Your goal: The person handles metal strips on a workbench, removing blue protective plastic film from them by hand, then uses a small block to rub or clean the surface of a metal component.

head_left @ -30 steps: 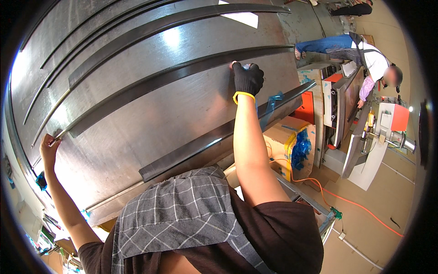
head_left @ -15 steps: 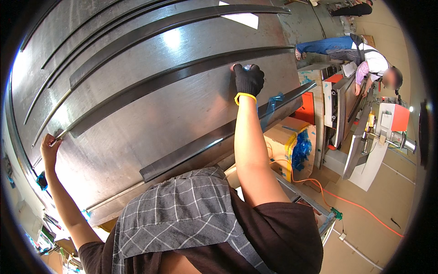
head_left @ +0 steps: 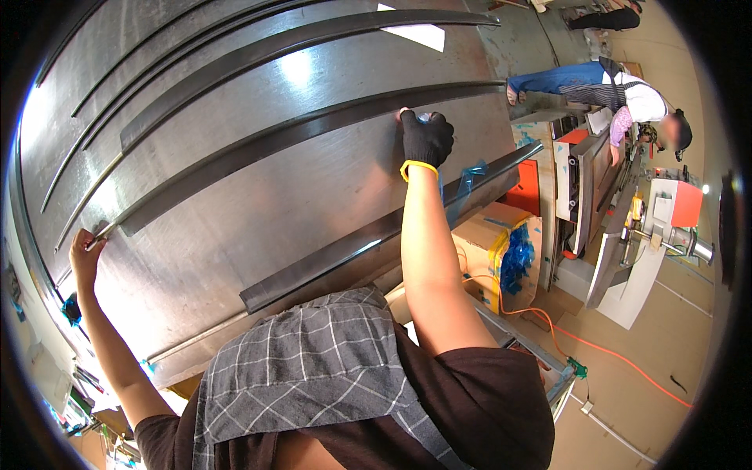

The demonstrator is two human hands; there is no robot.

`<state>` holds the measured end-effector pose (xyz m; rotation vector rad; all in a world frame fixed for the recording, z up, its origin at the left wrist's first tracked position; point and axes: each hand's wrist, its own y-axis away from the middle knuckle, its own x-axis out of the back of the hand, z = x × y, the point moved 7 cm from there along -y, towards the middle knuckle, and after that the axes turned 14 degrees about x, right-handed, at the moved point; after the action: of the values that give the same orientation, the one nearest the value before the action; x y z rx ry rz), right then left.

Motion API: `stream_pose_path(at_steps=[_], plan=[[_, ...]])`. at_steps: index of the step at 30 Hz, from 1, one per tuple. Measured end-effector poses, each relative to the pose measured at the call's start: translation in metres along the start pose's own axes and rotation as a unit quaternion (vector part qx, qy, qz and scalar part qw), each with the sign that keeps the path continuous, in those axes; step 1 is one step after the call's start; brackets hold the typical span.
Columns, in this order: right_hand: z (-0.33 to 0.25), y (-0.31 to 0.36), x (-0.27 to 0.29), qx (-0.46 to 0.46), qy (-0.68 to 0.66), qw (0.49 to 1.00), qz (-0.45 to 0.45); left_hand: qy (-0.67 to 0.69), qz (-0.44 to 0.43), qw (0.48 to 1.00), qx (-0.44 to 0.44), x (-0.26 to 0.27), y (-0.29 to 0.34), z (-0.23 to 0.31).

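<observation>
My bare left hand (head_left: pixel 84 249) is at the far left of the metal table, its fingers closed on the narrow, light-coloured end of a long dark strip (head_left: pixel 298 125). That strip lies across the table in a curve, as the lens bends it. Beside its right part rests my right hand (head_left: pixel 428 139), in a black glove with a yellow cuff. The gloved fingers are curled over something small, pale and shiny, mostly hidden under them. Closer to my body, another dark strip (head_left: pixel 329 258) lies along the table's near edge, with blue film (head_left: pixel 468 182) near its right end.
Several more long strips (head_left: pixel 258 45) lie on the far part of the metal table (head_left: pixel 235 204), by a white sheet (head_left: pixel 419 33). At right are a cardboard box (head_left: pixel 482 235) with blue film, an orange cord (head_left: pixel 603 345), and a co-worker (head_left: pixel 627 98) at another bench.
My hands and the strips stay nearly where they were. The co-worker at the right has shifted head and arms, one hand now raised nearer the head.
</observation>
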<state>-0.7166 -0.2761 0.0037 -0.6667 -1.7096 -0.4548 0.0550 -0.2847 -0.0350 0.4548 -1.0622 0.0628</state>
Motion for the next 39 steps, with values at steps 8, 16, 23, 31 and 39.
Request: stream_pose_path(at_steps=[8, 16, 23, 31, 39], plan=[[0.034, -0.005, -0.014, 0.06, -0.089, 0.994, -0.019, -0.028, 0.075, 0.995, -0.051, 0.044, 0.007, 0.015], [0.096, 0.03, 0.011, 0.019, -0.417, 0.907, 0.058, -0.025, 0.069, 0.995, -0.069, 0.06, 0.059, 0.038], [-0.02, 0.137, 0.104, 0.08, -0.554, 0.802, -0.207, 0.04, 0.042, 0.998, -0.025, -0.004, 0.11, -0.016], [-0.224, 0.377, 0.1, 0.257, -0.462, 0.607, -0.594, 0.035, 0.257, 0.964, -0.052, 0.02, 0.16, -0.006], [-0.4, 0.471, 0.117, 0.462, -0.551, 0.538, -0.439, 0.658, -0.425, 0.613, 0.106, -0.037, 0.338, 0.035]])
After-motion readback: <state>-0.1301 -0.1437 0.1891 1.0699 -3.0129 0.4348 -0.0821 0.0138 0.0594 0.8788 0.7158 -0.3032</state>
